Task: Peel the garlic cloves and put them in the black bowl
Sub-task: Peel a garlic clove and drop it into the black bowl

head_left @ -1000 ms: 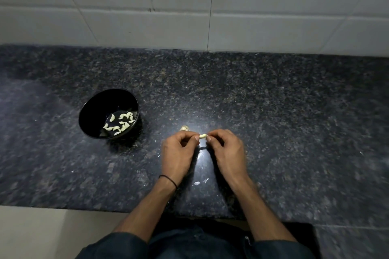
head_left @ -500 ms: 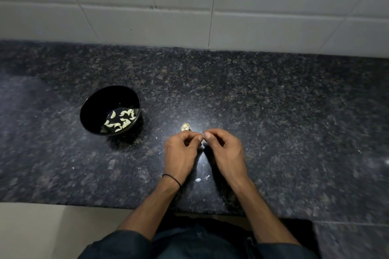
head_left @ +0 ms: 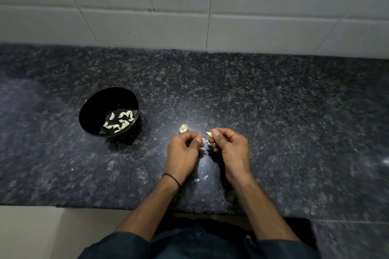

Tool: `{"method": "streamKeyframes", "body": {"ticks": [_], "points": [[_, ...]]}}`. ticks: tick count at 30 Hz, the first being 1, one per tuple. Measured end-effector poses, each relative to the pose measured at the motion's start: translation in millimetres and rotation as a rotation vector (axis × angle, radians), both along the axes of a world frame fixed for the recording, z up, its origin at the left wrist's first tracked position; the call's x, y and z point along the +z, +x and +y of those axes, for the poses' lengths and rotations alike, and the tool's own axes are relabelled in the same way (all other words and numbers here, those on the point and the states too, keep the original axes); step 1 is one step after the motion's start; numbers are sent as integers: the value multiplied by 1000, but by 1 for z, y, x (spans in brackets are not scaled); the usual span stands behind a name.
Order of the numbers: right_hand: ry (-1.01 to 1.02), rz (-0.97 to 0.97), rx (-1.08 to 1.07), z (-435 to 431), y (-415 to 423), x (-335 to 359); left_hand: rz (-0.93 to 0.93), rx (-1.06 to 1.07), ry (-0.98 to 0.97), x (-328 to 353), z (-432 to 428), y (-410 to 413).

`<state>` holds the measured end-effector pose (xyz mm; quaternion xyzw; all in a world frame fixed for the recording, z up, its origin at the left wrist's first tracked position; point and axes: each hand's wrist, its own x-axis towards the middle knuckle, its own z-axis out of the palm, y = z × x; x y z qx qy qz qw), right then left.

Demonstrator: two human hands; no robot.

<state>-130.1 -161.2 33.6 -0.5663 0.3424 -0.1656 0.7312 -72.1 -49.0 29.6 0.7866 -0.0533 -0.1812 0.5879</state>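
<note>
The garlic clove (head_left: 209, 133) is pinched by the right hand (head_left: 230, 149) so that its skin (head_left: 203, 140), gripped by the left hand (head_left: 182, 151), can be stripped before transfer to the black bowl (head_left: 99, 103).

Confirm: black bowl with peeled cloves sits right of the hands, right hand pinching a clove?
Not quite. The head view shows the black bowl left of the hands, not right. The rest holds: peeled cloves lie in it and the right hand pinches a clove, while the left hand pinches a scrap of skin.
</note>
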Motion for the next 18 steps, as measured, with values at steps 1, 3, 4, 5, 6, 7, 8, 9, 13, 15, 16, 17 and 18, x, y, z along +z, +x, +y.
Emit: {"method": "streamKeyframes", "body": {"ticks": [1,3,4,5,6,7,8,9,13,15,16,17,18], "points": [[-3,5,8,1,0,-1,-50,-35,64,-1,-1,-1],[-10,11,17,2,-1,-3,-142,-94,155,-1,-1,-3],[-17,13,22,2,-1,-4,-172,-108,180,-2,-1,-3],[-25,13,27,2,-1,-5,-198,-116,195,-2,-1,-4],[-30,10,29,2,-1,-5,-218,-121,209,-3,-1,-4],[-33,6,27,2,-2,-6,-234,-127,216,-3,0,-5],[-31,2,22,2,-2,-7,-246,-132,221,-3,0,-5],[-30,0,16,1,-2,-7,-253,-136,218,-3,1,-4],[-24,-10,11,0,-3,-7,-242,-129,196,0,1,-5],[-17,-22,8,-1,-2,-7,-270,-143,180,0,2,-5],[-14,-23,10,-1,-1,-8,-295,-158,172,0,2,-5],[-12,-21,16,-2,-1,-8,-322,-176,155,2,3,-5],[-10,-19,26,-2,-1,-8,-348,-193,132,4,3,-5]]}}
